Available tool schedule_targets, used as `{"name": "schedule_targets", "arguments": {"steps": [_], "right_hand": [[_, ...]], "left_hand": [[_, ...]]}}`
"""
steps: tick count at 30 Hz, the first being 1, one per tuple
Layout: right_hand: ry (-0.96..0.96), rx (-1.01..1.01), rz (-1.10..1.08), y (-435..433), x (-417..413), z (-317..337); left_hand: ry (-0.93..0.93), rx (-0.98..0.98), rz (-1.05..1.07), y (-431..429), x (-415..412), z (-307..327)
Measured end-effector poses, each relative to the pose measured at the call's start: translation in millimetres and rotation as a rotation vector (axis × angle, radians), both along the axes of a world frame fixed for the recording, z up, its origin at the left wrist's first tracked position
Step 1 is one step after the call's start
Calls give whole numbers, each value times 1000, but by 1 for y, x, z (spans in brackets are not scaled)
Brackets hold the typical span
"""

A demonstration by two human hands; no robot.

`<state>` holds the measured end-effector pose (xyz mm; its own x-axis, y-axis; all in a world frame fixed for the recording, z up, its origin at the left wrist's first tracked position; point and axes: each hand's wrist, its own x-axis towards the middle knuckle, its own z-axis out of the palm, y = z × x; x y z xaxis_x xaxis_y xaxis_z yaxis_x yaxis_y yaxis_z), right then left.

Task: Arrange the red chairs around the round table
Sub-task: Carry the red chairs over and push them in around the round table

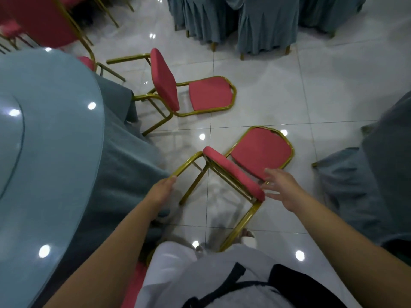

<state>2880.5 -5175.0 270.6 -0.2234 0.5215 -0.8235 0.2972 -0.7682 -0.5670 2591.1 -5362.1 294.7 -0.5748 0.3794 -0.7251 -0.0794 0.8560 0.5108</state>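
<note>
The left grip curls round a gold leg of the near red chair. The right grip is spread, its fingertips at the seat's edge. That chair lies on its back on the tiled floor, just beside the round table; a second red chair lies tipped beyond.

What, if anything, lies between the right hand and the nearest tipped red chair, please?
Nothing visible: the right hand is open at the seat edge of the near red chair, while the left hand grips its gold leg.
</note>
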Motion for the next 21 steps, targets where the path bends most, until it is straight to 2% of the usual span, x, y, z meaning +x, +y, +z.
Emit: {"name": "schedule_targets", "arguments": {"steps": [8,13,17,21], "right_hand": [[-150,-48,-140,30,8,-41],[-297,-53,-266,34,7,-60],[-417,-129,-321,34,-7,-86],[-481,-212,-326,45,-33,-138]], "left_hand": [[-8,-108,-163,84,-33,-33],[50,-227,-464,138,-75,-92],[-14,-252,-589,180,-97,-142],[17,-272,-694,223,-119,-204]]}}
